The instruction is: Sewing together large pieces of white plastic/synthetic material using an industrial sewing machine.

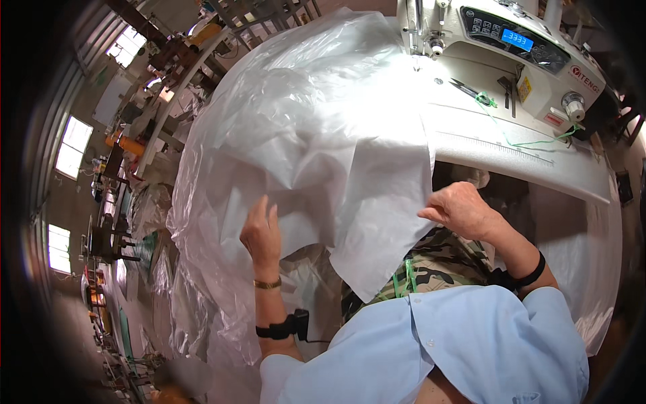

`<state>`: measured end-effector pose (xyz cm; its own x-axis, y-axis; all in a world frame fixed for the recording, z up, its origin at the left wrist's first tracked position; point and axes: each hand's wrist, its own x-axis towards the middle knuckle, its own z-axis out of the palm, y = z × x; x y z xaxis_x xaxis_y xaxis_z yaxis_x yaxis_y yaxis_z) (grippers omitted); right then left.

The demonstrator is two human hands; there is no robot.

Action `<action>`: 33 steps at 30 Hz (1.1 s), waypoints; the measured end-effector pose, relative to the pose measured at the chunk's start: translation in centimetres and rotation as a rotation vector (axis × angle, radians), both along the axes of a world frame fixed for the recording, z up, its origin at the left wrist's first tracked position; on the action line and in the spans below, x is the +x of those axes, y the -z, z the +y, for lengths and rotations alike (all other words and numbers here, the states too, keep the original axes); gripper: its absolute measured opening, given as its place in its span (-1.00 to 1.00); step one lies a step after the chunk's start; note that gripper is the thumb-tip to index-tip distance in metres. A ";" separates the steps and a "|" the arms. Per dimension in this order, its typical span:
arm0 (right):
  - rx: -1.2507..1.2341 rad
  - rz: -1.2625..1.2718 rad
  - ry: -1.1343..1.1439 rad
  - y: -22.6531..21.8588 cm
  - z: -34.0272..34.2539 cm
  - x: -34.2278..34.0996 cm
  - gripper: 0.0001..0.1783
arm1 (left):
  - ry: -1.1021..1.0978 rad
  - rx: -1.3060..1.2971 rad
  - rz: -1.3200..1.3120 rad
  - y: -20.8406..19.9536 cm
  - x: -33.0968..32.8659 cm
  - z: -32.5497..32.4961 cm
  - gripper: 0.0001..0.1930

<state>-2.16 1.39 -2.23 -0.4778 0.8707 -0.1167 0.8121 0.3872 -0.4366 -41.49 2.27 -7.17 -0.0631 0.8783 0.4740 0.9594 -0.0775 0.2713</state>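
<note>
A large, translucent white plastic sheet [282,141] spreads over the left side of the sewing table and hangs down toward my lap. My left hand [261,236] is over its left part, with thumb and forefinger apart and nothing visible between them. At the sheet's right edge, my right hand [461,210] has its fingers curled in a pinch on the plastic. A loose flap [380,229] drapes between both hands. Beyond them stands a white sewing machine [494,47], its needle area brightly lit beside the sheet.
Dark-handled thread snips [464,87] and green string [515,141] lie on the machine bed, near a printed ruler scale [498,147]. More translucent plastic [572,269] hangs at the right. Cluttered benches [168,108] line the left, with a slatted chair [259,17] behind.
</note>
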 end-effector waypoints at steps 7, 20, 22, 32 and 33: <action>-0.304 1.012 0.128 0.9 2.6 -3.9 -0.39 | 0.128 0.313 0.014 -4.0 2.4 6.1 -0.52; -0.626 1.833 0.730 0.4 9.4 -6.1 -0.67 | 0.215 0.288 -0.235 -6.3 3.9 2.9 -0.60; -0.647 1.883 0.699 0.8 10.1 -6.0 -0.80 | 0.225 0.277 -0.235 -6.5 4.2 2.7 -0.60; -0.817 1.860 0.300 2.6 11.8 -6.0 -0.72 | 0.341 0.245 -0.237 -7.4 6.2 2.9 -0.65; -0.820 1.857 0.299 2.3 10.8 -6.3 -0.72 | 0.359 0.255 -0.242 -7.5 6.4 3.0 -0.65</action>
